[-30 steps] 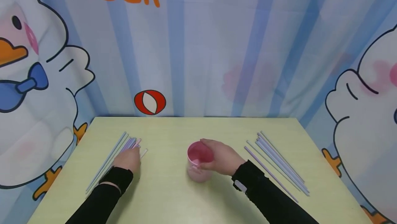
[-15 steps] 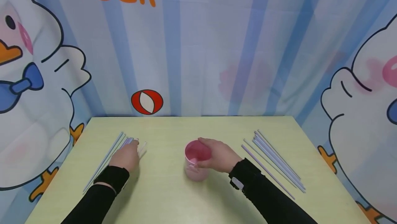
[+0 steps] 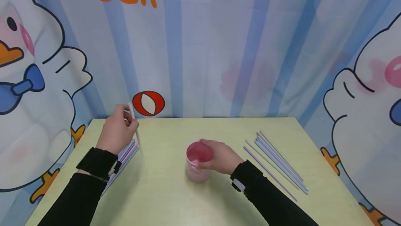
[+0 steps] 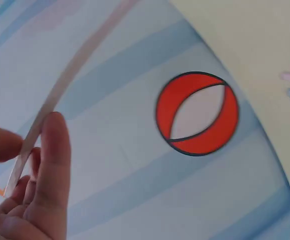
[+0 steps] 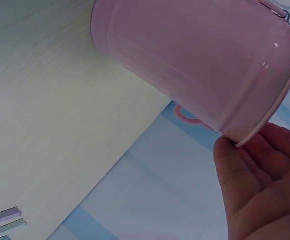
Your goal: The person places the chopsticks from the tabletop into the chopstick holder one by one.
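Observation:
My left hand (image 3: 117, 128) is raised above the table's back left, pinching a pale pinkish straw (image 4: 60, 85) between thumb and fingers. In the head view the straw (image 3: 138, 138) stands nearly upright, its lower end hanging down past the hand. Below the wrist lies a bundle of pastel straws (image 3: 125, 158), partly hidden by the hand and sleeve. At the middle of the table my right hand (image 3: 220, 156) grips the rim of a pink metal pail (image 3: 198, 175). Its thumb presses near the rim in the right wrist view, where a small loop handle (image 5: 187, 117) shows on the pail's side.
A second group of lilac and pale blue straws (image 3: 280, 161) lies on the right of the pale yellow table (image 3: 175, 201), beside my right forearm. Behind the table's back edge hangs a blue striped cloth (image 3: 200, 62) printed with ducks and a red ball.
My left hand has lifted from the left bundle, up and slightly left, bringing one pale straw with it. The right hand and pail have stayed in place.

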Demonstrator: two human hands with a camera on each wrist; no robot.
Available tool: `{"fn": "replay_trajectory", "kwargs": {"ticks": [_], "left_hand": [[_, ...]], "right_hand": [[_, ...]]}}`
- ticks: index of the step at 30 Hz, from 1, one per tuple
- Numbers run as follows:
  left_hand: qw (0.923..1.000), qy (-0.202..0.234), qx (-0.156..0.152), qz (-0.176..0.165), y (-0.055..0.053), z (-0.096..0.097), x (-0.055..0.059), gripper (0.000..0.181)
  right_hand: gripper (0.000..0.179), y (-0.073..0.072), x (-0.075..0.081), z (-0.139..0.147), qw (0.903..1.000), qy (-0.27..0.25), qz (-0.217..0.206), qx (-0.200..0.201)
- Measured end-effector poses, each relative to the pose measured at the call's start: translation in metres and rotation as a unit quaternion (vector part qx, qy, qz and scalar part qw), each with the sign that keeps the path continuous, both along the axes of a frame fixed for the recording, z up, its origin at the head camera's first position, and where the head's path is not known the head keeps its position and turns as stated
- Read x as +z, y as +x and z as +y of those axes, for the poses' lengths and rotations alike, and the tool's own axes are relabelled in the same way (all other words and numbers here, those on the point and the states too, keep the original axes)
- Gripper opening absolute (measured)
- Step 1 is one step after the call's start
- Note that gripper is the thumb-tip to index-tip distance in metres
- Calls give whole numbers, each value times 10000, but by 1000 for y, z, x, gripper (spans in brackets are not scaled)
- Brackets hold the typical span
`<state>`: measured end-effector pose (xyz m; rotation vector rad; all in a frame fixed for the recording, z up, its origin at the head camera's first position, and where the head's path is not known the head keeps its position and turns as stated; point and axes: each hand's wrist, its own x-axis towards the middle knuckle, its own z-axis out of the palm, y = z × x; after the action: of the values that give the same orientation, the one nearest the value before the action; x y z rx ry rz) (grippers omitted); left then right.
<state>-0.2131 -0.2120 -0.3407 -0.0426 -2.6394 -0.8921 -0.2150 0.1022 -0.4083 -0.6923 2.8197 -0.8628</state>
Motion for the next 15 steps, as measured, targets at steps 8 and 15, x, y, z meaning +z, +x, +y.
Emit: {"fn": "replay_trajectory", "kwargs": {"ticks": [8,15], "left_hand": [[9912,1163,-190,610,-5,25,32,46],[9733,2023,-740,789,-11,52,37,46]], "right_hand": [[85,3,4,0,10000,-31,-92,-13],[85,2,1,1,10000,20,-56,-9]]}}
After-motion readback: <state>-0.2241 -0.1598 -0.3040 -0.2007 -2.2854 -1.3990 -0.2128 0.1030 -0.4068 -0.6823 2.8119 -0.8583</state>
